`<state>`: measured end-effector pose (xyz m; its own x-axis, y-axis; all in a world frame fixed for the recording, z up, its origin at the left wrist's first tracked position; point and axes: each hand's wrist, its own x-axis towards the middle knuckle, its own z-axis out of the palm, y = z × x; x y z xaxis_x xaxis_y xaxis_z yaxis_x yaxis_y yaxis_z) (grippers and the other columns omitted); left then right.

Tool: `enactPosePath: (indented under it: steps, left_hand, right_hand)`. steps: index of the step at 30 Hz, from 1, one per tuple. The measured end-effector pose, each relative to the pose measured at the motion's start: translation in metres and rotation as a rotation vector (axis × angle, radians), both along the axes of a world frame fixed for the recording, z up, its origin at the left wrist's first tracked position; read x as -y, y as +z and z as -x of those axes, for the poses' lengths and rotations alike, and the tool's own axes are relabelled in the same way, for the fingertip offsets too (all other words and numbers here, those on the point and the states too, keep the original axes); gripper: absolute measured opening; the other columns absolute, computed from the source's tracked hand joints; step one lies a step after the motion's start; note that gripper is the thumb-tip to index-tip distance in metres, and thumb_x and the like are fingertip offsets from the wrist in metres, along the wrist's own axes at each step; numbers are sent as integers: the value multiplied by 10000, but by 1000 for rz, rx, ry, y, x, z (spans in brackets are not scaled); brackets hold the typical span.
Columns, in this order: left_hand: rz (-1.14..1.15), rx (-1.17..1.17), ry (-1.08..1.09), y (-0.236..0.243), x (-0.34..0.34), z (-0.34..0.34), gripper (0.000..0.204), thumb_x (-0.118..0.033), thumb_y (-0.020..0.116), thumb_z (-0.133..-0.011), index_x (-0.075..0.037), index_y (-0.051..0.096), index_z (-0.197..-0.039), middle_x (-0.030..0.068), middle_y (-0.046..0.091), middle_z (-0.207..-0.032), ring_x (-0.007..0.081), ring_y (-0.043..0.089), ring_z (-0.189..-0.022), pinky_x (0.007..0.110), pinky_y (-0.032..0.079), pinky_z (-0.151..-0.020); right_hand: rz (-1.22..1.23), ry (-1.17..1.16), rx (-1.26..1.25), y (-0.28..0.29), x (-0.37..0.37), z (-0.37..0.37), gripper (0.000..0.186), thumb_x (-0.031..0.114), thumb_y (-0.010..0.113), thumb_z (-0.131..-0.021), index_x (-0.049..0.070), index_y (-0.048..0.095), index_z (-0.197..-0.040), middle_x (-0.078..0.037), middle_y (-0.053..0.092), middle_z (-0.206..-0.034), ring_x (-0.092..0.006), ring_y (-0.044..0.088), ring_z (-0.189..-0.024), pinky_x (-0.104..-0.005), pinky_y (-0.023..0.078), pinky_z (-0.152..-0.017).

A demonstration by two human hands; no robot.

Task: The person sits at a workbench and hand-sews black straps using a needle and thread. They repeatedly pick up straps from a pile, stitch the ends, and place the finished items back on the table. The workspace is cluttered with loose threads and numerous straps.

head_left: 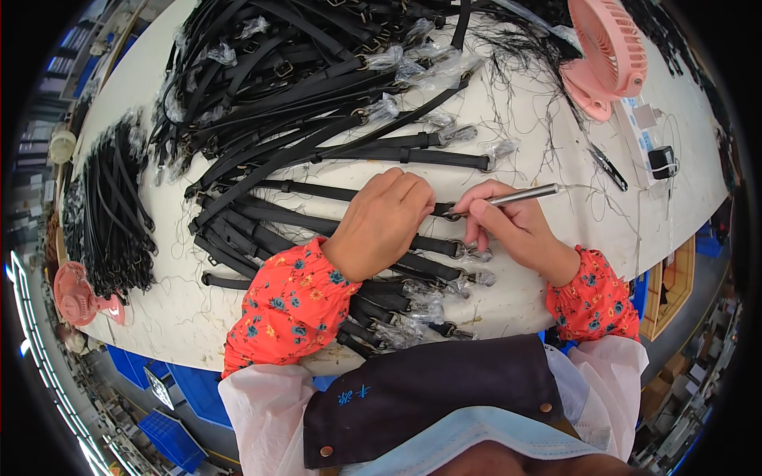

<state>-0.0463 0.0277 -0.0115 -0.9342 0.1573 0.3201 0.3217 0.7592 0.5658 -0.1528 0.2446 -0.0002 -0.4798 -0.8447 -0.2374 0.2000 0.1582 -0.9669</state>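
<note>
My left hand (379, 218) is closed over a narrow black belt (317, 190), close to its buckle end. That end, with a small metal buckle (452, 213), pokes out past my fingers toward the right. In my right hand (520, 230) is a slim silver pen-shaped tool (525, 194), its back end pointing right with a thin cord trailing from it. The tool's tip is at the buckle, mostly hidden by my fingertips. More black belts (432, 266) lie just below my hands, several with clear plastic wrap round their buckles.
A big heap of black belts (278, 87) covers the table's far side, and a bundle (119, 206) lies at left. Pink fans (607, 51) stand far right and near left. Scissors-like snips (609, 168), a power strip (639, 131) and loose black threads (524, 87) are on the white table (571, 230).
</note>
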Motion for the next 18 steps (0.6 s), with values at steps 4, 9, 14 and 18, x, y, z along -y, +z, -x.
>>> enactPosePath:
  steps: [4,9,14,18]
  left_hand:
    - [7,-2,-1,2,0,1,187,32,691,-823,-36,559,-938,101,593,-924,321,551,-842,412,449,-772]
    - [-2,-1,3,1,-1,1,185,33,691,-817,-36,560,-929,101,593,-918,322,547,-834,415,448,-771]
    - [0,-1,4,1,0,1,180,33,690,-814,-35,563,-922,100,595,-915,321,548,-833,414,449,-771]
    - [-3,2,5,1,-1,0,176,31,690,-818,-36,565,-923,98,596,-909,321,551,-830,415,449,-773]
  right_hand:
    - [1,2,-3,-1,0,0,255,247,538,-1070,25,652,-1126,-24,654,-763,-57,576,-612,-207,457,-567]
    - [-1,7,-1,0,1,0,255,244,533,-1072,27,652,-1131,-21,656,-767,-55,579,-618,-207,456,-572]
    - [-1,12,-6,-2,1,0,254,246,536,-1071,29,652,-1134,-20,658,-771,-56,580,-620,-208,452,-571]
    - [-6,12,-2,-2,1,0,252,246,537,-1070,32,653,-1134,-20,659,-773,-56,579,-621,-208,451,-574]
